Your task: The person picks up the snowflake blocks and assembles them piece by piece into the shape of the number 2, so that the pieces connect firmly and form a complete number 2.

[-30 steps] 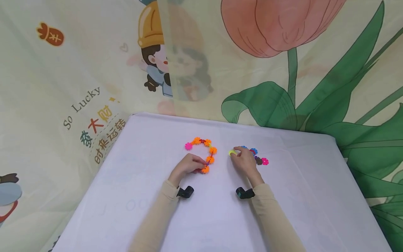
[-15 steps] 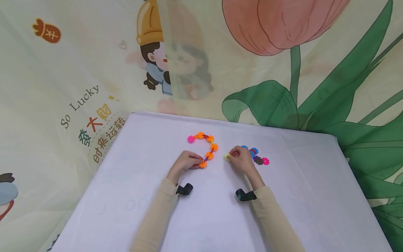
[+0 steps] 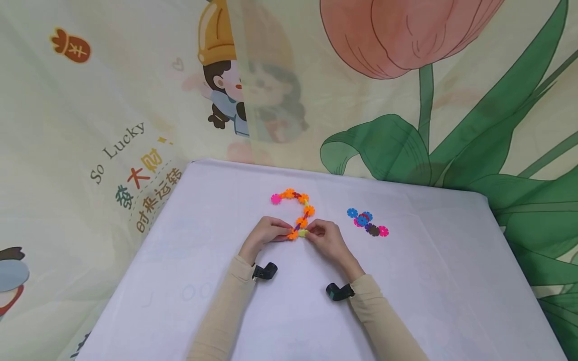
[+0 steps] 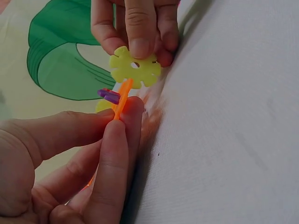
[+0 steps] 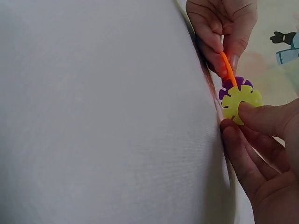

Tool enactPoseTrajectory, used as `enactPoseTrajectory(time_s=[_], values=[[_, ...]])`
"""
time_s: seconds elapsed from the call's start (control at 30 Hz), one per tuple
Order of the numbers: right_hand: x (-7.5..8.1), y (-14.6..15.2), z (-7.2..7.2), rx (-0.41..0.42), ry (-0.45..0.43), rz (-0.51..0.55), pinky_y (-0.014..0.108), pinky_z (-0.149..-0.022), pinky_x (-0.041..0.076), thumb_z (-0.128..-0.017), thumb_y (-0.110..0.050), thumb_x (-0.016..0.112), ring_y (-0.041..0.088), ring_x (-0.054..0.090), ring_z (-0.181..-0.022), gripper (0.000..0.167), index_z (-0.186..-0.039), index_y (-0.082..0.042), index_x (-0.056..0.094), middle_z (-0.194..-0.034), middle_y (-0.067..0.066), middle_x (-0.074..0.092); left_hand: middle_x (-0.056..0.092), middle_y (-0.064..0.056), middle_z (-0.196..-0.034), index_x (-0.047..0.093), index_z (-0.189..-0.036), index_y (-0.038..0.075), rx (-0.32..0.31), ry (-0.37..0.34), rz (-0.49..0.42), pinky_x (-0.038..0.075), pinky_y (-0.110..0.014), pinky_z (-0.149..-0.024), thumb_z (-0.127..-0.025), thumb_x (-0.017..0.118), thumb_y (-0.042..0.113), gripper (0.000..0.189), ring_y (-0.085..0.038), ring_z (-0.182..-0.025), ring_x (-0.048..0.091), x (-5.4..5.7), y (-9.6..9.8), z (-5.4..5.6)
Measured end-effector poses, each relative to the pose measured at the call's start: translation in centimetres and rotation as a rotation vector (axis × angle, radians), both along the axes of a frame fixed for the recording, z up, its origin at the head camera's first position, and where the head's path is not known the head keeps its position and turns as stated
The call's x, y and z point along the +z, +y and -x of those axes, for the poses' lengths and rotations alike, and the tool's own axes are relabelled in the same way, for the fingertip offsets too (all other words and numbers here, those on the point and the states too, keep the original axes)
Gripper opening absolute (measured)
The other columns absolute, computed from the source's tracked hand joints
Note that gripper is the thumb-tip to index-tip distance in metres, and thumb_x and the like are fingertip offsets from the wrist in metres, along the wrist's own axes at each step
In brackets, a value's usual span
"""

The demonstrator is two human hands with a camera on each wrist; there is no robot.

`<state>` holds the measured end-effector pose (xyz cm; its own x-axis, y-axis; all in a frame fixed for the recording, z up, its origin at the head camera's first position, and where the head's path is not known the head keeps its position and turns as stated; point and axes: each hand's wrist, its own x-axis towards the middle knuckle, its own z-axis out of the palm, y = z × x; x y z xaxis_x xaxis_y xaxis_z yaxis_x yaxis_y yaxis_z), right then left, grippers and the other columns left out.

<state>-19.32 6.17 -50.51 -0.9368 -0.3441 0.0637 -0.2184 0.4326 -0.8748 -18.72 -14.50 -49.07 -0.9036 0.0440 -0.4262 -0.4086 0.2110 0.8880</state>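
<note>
A curved chain of interlocking snowflake discs (image 3: 309, 210), mostly orange with a pink one at its far end, lies on the table. My left hand (image 3: 266, 233) pinches the orange disc (image 4: 123, 99) at the near end between thumb and fingers. In my right hand (image 3: 329, 242), thumb and fingers pinch a yellow snowflake disc (image 4: 134, 71). The yellow disc's edge meets the orange disc's edge, roughly at right angles; how deep the slots engage I cannot tell. A purple disc (image 4: 109, 96) joins the orange one from the side.
Right of my hands lies a group of loose-looking discs: blue (image 3: 352, 213), dark brown (image 3: 374, 230) and pink (image 3: 384, 231) among them. A white cloth covers the table (image 3: 217, 321). Behind its far edge hangs a printed fabric backdrop (image 3: 280, 155).
My right hand has carried the yellow disc left from beside the loose discs to the chain's near end. The chain has shifted and turned slightly in my left hand's grip.
</note>
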Motion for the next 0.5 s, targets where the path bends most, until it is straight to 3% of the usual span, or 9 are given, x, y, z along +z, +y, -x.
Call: enactPoseTrajectory(time_s=[0.27, 0.5], values=[[-0.2, -0.19, 0.41, 0.033, 0.065, -0.012, 0.028, -0.077, 0.054, -0.086, -0.002, 0.075, 0.018, 0.061, -0.079, 0.006, -0.088, -0.007, 0.072, -0.086, 0.002, 0.069, 0.071, -0.013, -0.101, 0.074, -0.105, -0.003, 0.014, -0.003, -0.027, 0.057, -0.028, -0.076, -0.089, 0.07, 0.003, 0.017, -0.017, -0.082, 0.071, -0.29, -0.11, 0.1], [-0.74, 0.03, 0.53, 0.002, -0.021, 0.107, 0.021, -0.071, 0.054, -0.084, 0.0, 0.076, 0.019, 0.063, -0.073, 0.006, -0.087, -0.002, 0.072, -0.085, 0.007, 0.07, 0.071, -0.013, -0.1, 0.074, -0.104, -0.004, 0.034, -0.011, -0.07, 0.058, -0.028, -0.076, -0.089, 0.07, 0.001, 0.016, -0.018, -0.081, 0.071, -0.43, -0.04, 0.3]])
